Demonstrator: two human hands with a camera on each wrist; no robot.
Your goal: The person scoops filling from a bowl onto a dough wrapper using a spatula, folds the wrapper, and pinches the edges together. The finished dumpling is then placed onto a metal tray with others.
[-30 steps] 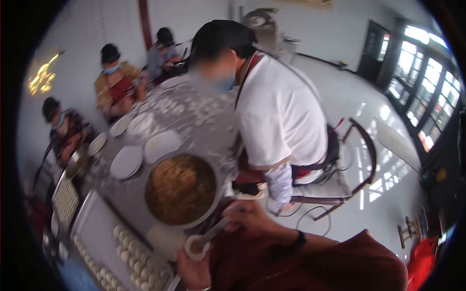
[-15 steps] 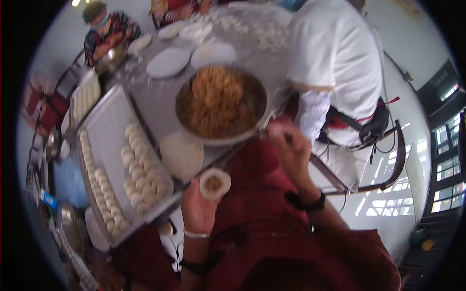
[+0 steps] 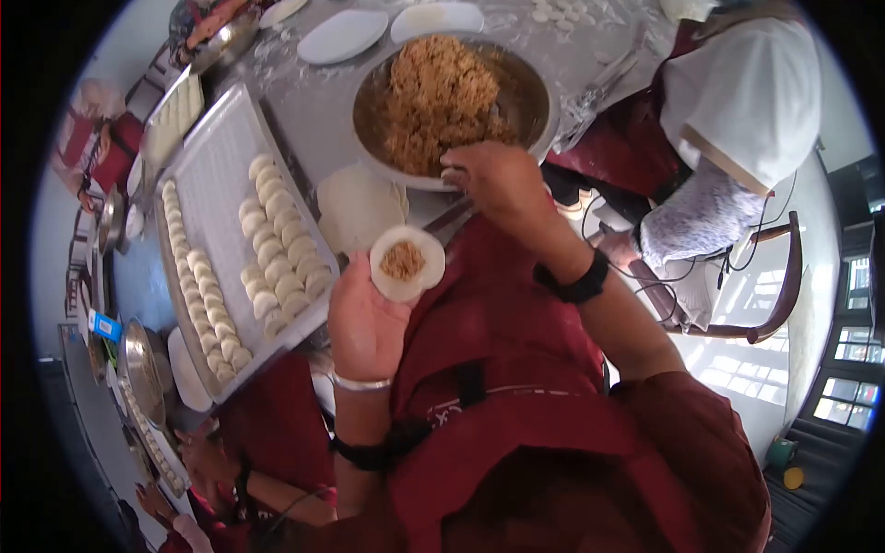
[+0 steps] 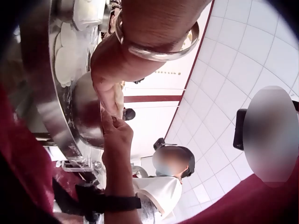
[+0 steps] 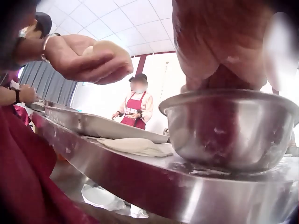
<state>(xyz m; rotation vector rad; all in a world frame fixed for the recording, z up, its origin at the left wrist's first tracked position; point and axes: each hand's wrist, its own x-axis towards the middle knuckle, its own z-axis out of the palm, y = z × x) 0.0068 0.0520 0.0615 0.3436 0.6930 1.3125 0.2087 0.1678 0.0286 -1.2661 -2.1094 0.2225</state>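
Landmark: metal bowl (image 3: 548, 134) on the counter (image 3: 309, 115), with a heap of orange-brown filling (image 3: 438, 97) inside.

Left hand (image 3: 369, 323): palm up, on the near-left side of the bowl in the head view, a metal bangle (image 3: 361, 382) at its wrist. It holds a round dough wrapper (image 3: 407, 264), a small mound of the same filling at the wrapper's centre. The right wrist view shows the fingers bent and close together, cupped under and round the wrapper, which is raised above the counter and apart from the bowl. The wrapper is open, not folded.

Right hand (image 3: 502, 184): over the near rim of the bowl, dark band (image 3: 576, 276) at the wrist. Fingers bent and drawn together; cannot tell whether they pinch anything.

Flat pale dough (image 3: 359, 207): on the counter just beside the bowl, between it and the metal tray (image 3: 217, 124). The tray lies left of the bowl and carries rows of pale folded dumplings (image 3: 269, 244), some overlapping.

Two white plates (image 3: 343, 37) lie beyond the bowl. A person in a white top (image 3: 770, 101) is to the right of the bowl, near a dark-framed chair (image 3: 784, 286).
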